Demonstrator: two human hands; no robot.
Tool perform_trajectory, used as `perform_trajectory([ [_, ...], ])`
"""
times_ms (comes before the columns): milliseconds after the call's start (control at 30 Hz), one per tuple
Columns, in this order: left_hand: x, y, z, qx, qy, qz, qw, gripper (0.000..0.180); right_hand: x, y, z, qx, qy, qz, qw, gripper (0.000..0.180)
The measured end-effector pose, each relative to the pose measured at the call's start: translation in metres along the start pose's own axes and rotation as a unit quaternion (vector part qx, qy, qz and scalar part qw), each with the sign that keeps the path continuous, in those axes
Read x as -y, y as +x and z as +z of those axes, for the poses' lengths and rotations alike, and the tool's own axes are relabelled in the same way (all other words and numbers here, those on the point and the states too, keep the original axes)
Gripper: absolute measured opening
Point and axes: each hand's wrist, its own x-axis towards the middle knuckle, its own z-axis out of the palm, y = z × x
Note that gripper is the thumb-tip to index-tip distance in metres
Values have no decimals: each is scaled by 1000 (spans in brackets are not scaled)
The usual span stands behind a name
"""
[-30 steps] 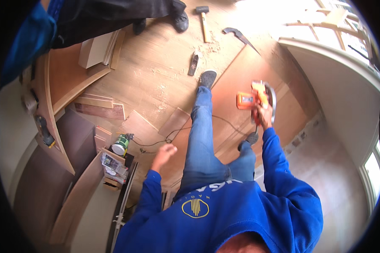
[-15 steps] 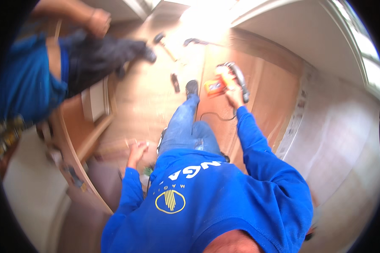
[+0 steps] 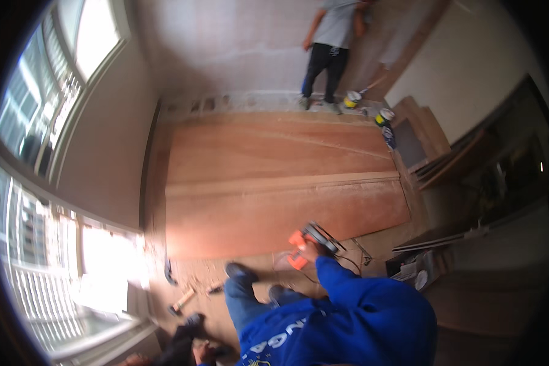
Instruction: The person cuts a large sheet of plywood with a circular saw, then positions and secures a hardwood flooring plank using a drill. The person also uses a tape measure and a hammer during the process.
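Observation:
My right hand (image 3: 310,251) is closed round the grip of an orange and grey corded circular saw (image 3: 314,239). The saw is held off to my right, by the near edge of a large reddish plywood sheet (image 3: 250,219), and its dark base plate is turned partly upward. A dark cord curves below it. Low in the picture, my left hand (image 3: 204,352) is beside my body, near a co-worker's dark-trousered leg; its fingers are too blurred to make out. Near my foot lie a hammer (image 3: 183,302) and a small dark hand tool (image 3: 215,289).
A second person (image 3: 332,49) stands beyond the boards, near paint buckets (image 3: 352,99). Board offcuts (image 3: 418,134) lean at the right wall. A black tool (image 3: 169,271) lies by the sheet's left corner. Windows (image 3: 36,122) line the left side.
The view has swung round to the right, bringing the plywood sheets and the standing person into sight. The saw stays in my right hand. My left hand now shows at the lower edge.

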Motion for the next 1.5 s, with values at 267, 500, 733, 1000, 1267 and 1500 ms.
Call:
perform_trajectory([
  [267, -136, 152, -56, 174, -69, -233, 954, 34, -216, -196, -53, -275, 204, 251, 905, 60],
  [500, -311, 243, -87, 229, 16, 55, 972, 40, -212, -370, -61, -361, 347, 167, 849, 40],
  [733, -425, 249, -49, 212, 228, 40, 949, 42, -132, -440, -33, -433, 539, 379, 615, 33],
  [1000, -431, 204, 1, 265, 347, -8, 900, 42, -157, -455, 21, -415, 666, 335, 521, 51],
  [1267, -460, 128, 113, 286, 401, -67, 867, 45, -293, -413, 109, -406, 563, 484, 533, 50],
  [1500, -464, 85, 182, 255, 405, -172, 861, 44, -456, -349, 163, -342, 496, 552, 577, 68],
])
